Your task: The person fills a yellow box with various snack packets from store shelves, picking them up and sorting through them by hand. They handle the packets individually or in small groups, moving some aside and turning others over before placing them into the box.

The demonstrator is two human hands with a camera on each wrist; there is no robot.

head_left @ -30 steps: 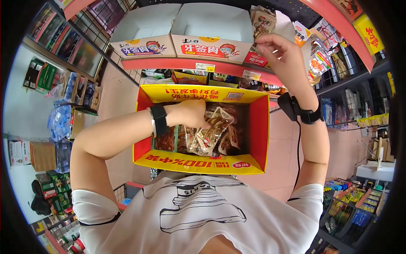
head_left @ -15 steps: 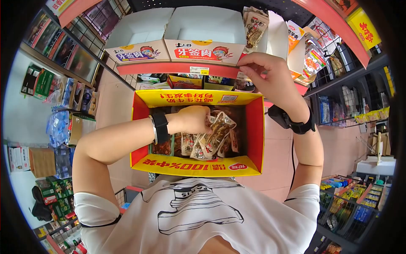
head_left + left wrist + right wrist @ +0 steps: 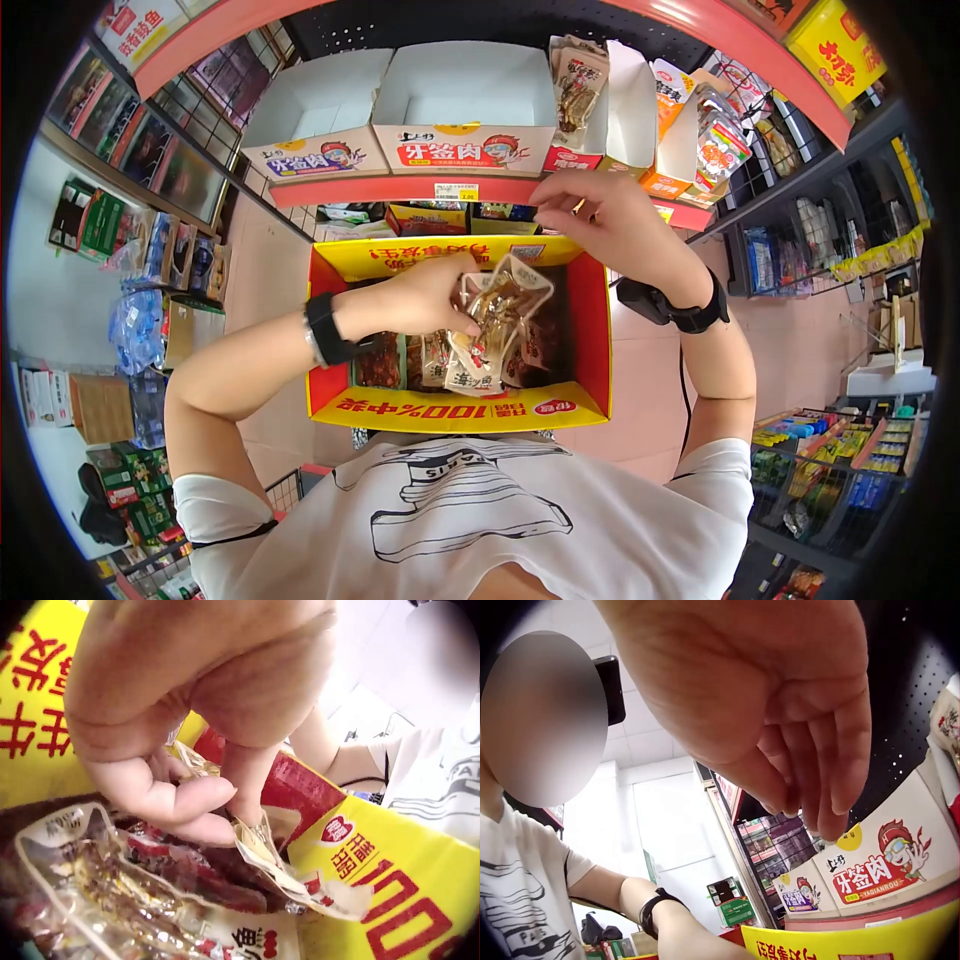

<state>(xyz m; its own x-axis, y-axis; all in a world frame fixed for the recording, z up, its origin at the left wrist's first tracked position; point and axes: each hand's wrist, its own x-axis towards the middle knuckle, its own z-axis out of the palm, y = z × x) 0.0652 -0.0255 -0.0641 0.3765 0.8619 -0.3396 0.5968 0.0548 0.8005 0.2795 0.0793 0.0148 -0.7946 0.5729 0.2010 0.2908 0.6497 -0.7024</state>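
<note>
Over the yellow-and-red carton (image 3: 590, 408), my left hand (image 3: 420, 295) pinches a clear-fronted snack packet (image 3: 508, 305). In the left wrist view, thumb and fingertips close on the crumpled edge of a packet (image 3: 281, 874), and another glossy packet (image 3: 112, 889) shows below the hand. More packets (image 3: 380, 360) lie inside the carton, partly hidden by the left hand and forearm. My right hand (image 3: 605, 225) hovers between the carton's far right corner and the shelf, fingers loosely bent and holding nothing; its palm (image 3: 780, 682) shows in the right wrist view.
On the shelf ahead stand two white display boxes (image 3: 465, 150) with bare insides. Right of them, similar snack packets (image 3: 580, 95) stand upright in a red-fronted box, beside a narrow white box (image 3: 628, 110). A red shelf edge (image 3: 400, 190) runs behind the carton.
My right hand has drawn back from the upright packets on the shelf, down toward the carton. My left hand has lifted its packet slightly, and the view has shifted.
</note>
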